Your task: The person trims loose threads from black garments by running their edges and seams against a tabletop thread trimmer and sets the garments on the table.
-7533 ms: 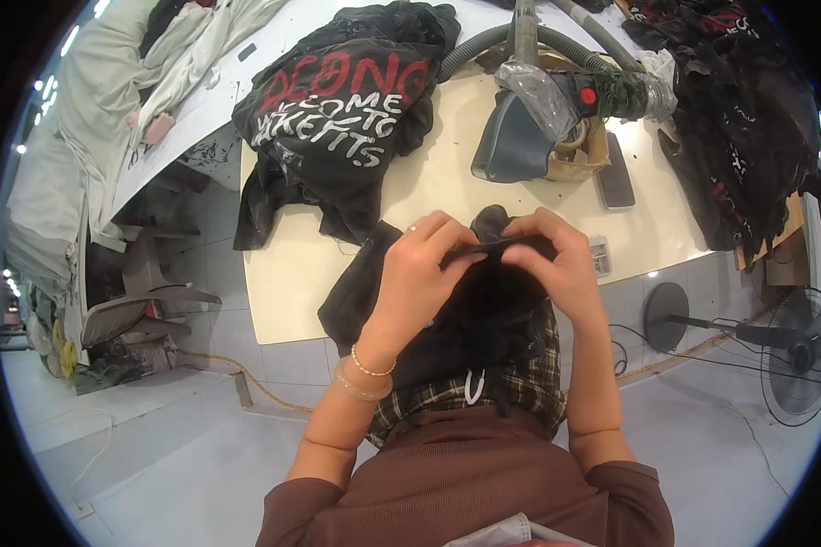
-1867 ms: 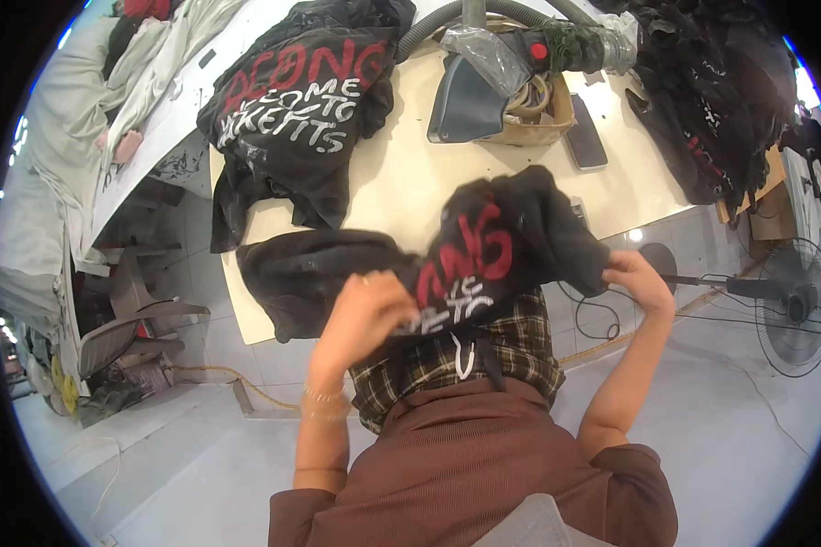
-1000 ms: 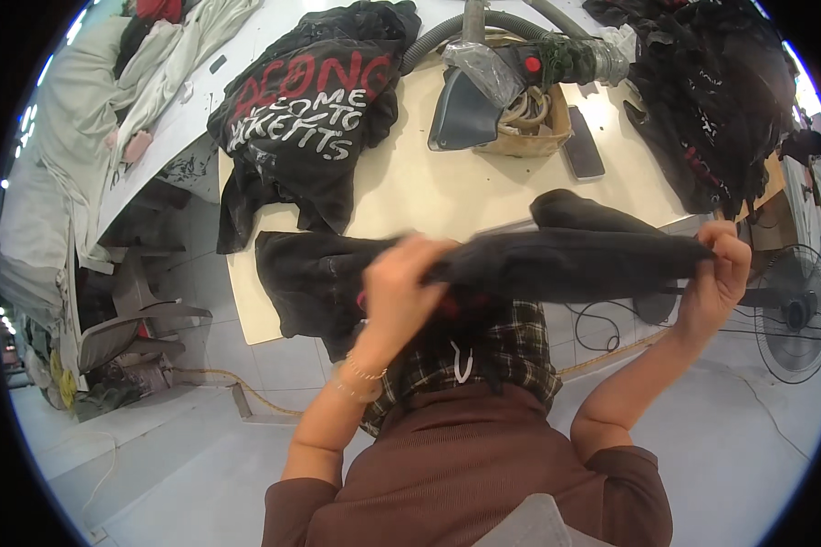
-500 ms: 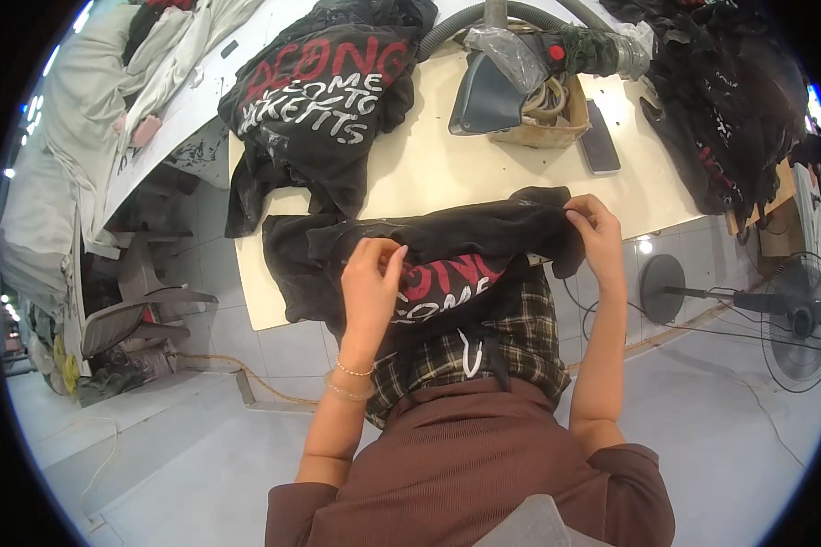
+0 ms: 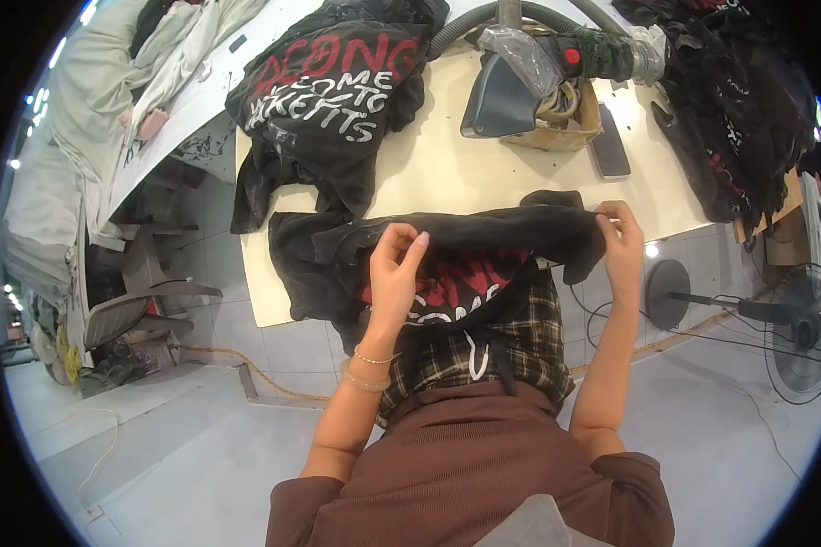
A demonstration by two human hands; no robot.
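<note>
We count two bare hands, one black printed garment point(image 5: 497, 227) between them, and two heaps of black clothing, the left heap point(image 5: 324, 150) between ten and eleven o'clock from the garment, the right heap point(image 5: 748, 114) at two; the number of pieces in each we cannot tell. We see one cardboard box point(image 5: 561, 139) between one and two, one smartphone point(image 5: 612, 146) at two, one chair point(image 5: 119, 317) at nine and one pedestal fan point(image 5: 800, 317) between three and four. Our desk point(image 5: 456, 173) is cream-coloured, its near side above grey tiles point(image 5: 301, 360) and a pale floor point(image 5: 201, 447). The garment lies across its near edge and our lap, its upper part folded into a crumpled band, red lettering above white showing underneath. Our right hand point(image 5: 618, 242) has a narrow grip, pinching the garment's three o'clock end; our left hand point(image 5: 395, 273) is at its nine o'clock part, and whether that grip has closed on cloth we cannot tell.
</note>
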